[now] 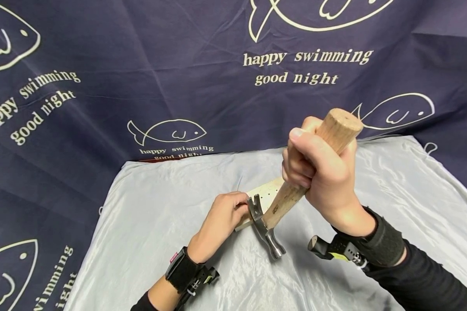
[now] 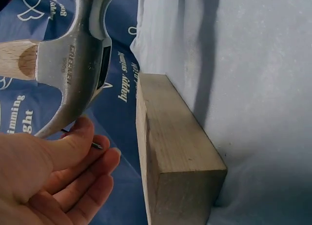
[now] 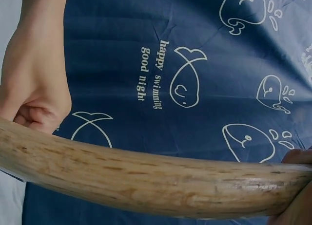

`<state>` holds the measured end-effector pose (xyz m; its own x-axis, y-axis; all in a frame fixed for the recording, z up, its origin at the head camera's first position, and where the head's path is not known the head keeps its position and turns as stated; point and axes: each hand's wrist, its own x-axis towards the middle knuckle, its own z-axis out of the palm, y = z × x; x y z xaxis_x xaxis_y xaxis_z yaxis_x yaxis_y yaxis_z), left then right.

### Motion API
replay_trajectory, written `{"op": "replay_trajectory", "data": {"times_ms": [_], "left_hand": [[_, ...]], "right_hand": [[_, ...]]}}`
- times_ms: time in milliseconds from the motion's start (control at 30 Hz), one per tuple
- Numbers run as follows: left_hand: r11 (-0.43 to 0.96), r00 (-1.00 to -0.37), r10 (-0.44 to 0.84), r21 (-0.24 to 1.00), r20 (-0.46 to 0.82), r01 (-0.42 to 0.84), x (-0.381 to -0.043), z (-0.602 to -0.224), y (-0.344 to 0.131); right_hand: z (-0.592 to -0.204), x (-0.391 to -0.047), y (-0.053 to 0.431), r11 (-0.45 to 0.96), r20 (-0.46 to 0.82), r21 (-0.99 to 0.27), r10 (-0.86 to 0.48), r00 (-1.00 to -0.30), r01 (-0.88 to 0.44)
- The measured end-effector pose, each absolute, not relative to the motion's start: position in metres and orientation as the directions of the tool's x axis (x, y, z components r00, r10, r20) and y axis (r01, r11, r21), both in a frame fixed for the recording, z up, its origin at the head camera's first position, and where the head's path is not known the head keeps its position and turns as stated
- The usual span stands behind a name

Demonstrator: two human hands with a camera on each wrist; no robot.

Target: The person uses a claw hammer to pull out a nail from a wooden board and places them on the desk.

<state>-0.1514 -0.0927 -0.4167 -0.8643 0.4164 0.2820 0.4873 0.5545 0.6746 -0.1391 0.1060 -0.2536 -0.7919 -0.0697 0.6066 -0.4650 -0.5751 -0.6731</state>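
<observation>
In the head view we see the right hand (image 1: 331,172) wrapped firmly around the wooden handle of a hammer (image 1: 282,205), its butt end pointing up towards us and its metal head slanting down beside the left hand (image 1: 225,211). The claw lies by the left fingertips, while the round striking face points down and to the right. The left fingers are bent at the near end of a pale board (image 1: 266,192), which rests on a shiny light cloth (image 1: 151,207) and shows a few small dark dots on its top. We find a black strap (image 1: 385,237) around the right wrist, another around the left, and behind everything a dark blue curtain (image 1: 194,77) printed with fish and lettering. From the left wrist we make out a thin nail (image 2: 97,146) pinched between the left thumb and fingers, its point towards the board yet apart from it in this view; the claw hangs just beside the thumb, and we cannot tell whether they touch. From the right wrist we see the hammer's handle crossing the lower part, only an edge of the gripping right hand at the far right, and the left hand with curled fingers at the upper left, its nail hidden.
</observation>
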Motion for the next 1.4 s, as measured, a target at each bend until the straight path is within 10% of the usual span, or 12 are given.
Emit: {"op": "replay_trajectory", "data": {"times_ms": [333, 667, 1400], "left_hand": [[0.530, -0.882, 0.358, 0.711, 0.307, 0.463, -0.155, -0.416, -0.095], [0.524, -0.978, 0.191, 0.834, 0.080, 0.171, -0.152, -0.416, -0.105], [0.709, -0.978, 0.083, 0.700, -0.193, -0.078, -0.137, -0.431, -0.141]], "right_hand": [[-0.257, -0.139, 0.109, -0.562, 0.587, -0.693, -0.077, -0.806, -0.451], [-0.264, -0.138, 0.117, -0.511, 0.564, -0.722, -0.045, -0.824, -0.467], [-0.274, -0.136, 0.130, -0.496, 0.531, -0.747, -0.043, -0.846, -0.444]]}}
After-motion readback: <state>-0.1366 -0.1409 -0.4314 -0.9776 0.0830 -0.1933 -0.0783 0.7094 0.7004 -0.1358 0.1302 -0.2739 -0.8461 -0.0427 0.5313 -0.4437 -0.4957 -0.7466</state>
